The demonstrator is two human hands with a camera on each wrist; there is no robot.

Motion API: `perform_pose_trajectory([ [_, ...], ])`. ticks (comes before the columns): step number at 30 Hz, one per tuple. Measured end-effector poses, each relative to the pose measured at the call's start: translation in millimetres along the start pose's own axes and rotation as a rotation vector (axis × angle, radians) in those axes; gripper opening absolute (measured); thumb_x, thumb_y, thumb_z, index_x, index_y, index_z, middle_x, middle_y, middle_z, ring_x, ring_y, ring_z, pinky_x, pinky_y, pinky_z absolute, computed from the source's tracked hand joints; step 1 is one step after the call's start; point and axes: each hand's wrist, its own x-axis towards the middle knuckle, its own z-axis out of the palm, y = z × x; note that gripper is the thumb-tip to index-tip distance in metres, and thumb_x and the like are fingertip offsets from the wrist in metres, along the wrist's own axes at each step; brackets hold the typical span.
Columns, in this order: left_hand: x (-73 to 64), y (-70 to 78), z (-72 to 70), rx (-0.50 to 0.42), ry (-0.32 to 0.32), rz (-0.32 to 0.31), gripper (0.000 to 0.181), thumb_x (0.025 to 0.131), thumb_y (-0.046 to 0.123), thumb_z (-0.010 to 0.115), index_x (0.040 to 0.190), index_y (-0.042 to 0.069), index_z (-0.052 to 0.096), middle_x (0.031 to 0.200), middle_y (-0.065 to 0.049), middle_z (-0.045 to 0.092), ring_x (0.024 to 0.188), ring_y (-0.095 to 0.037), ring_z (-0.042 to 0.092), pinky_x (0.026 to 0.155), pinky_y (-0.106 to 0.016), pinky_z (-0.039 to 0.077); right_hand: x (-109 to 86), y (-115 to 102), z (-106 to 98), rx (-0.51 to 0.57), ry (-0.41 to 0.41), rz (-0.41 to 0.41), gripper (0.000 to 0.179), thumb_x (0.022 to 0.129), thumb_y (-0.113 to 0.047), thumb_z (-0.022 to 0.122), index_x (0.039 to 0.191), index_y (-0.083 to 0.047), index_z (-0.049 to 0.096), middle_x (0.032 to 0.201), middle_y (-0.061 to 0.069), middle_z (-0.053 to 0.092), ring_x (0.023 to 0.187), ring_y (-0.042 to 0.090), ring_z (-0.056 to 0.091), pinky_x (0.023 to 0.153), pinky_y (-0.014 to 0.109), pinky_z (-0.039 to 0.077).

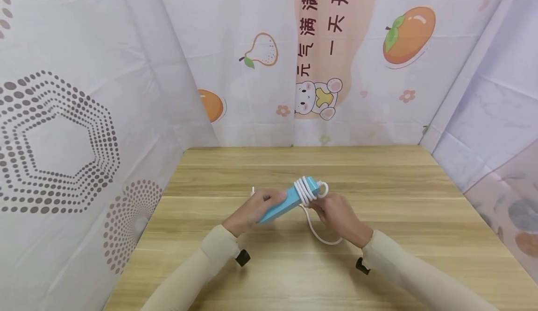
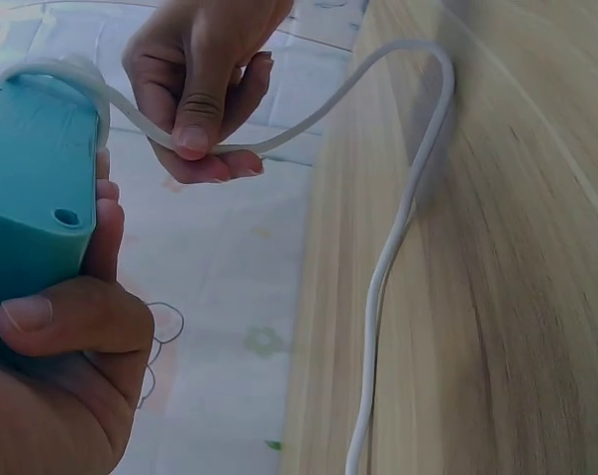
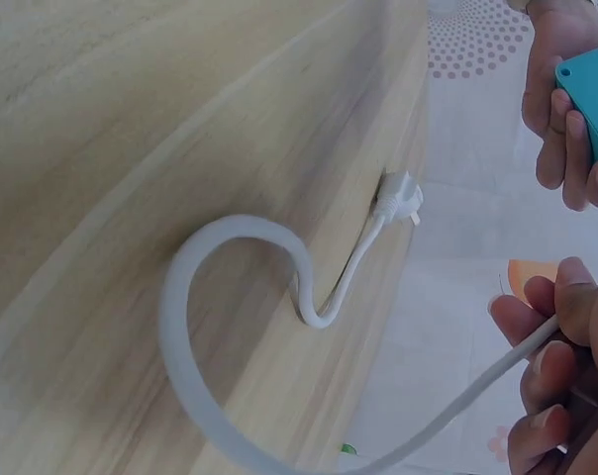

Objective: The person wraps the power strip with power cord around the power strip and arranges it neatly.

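Observation:
A blue power strip (image 1: pixel 287 202) is held up over the wooden table, tilted with its far end to the right. My left hand (image 1: pixel 257 204) grips its near end, thumb on top in the head view. Several turns of white cord (image 1: pixel 305 191) wrap round the far end, and a small loop stands out at its tip. Close beside that end, my right hand (image 1: pixel 339 215) pinches the running cord (image 2: pixel 297 129) between thumb and fingers. From there the loose length drops to the tabletop. The white plug (image 3: pixel 402 196) lies on the table in the right wrist view.
The wooden table (image 1: pixel 269 273) has a printed curtain (image 1: pixel 235 17) hanging behind its back edge. More curtain (image 1: pixel 54 129) hangs on the left and white sheeting (image 1: pixel 487 91) on the right. Dark wrist pieces (image 1: pixel 243 257) sit under both sleeves.

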Motion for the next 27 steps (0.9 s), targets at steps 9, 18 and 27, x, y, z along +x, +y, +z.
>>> perform_pose_trajectory([
  [9, -2.8, -1.8, -2.2, 0.099, -0.129, 0.094, 0.039, 0.102, 0.049, 0.059, 0.104, 0.014, 0.076, 0.095, -0.001, 0.064, 0.088, -0.017, 0.055, 0.077, -0.035, 0.046, -3.3, 0.9, 0.8, 0.080, 0.021, 0.014, 0.026, 0.080, 0.007, 0.080, 0.074, -0.009, 0.060, 0.066, -0.001, 0.062, 0.056, 0.007, 0.052, 0.049, 0.028, 0.044],
  [18, -3.9, 1.3, -6.1, 0.312, -0.296, 0.252, 0.026, 0.102, 0.044, 0.063, 0.103, 0.022, 0.074, 0.094, 0.008, 0.068, 0.084, -0.009, 0.059, 0.075, -0.027, 0.050, 0.0, -0.8, 0.4, 0.112, -0.061, -0.159, 0.013, 0.081, -0.012, 0.081, 0.092, -0.014, 0.076, 0.086, -0.006, 0.073, 0.070, 0.004, 0.066, 0.059, 0.027, 0.053],
  [27, -7.4, 9.8, 6.0, 0.839, -0.309, 0.378, 0.036, 0.093, 0.059, 0.068, 0.089, 0.023, 0.070, 0.083, 0.015, 0.057, 0.069, 0.001, 0.051, 0.061, -0.018, 0.043, -1.5, 1.1, 6.6, 0.017, -0.132, -0.233, 0.019, 0.081, -0.008, 0.085, 0.096, -0.018, 0.078, 0.086, -0.011, 0.070, 0.070, -0.001, 0.062, 0.057, 0.022, 0.050],
])
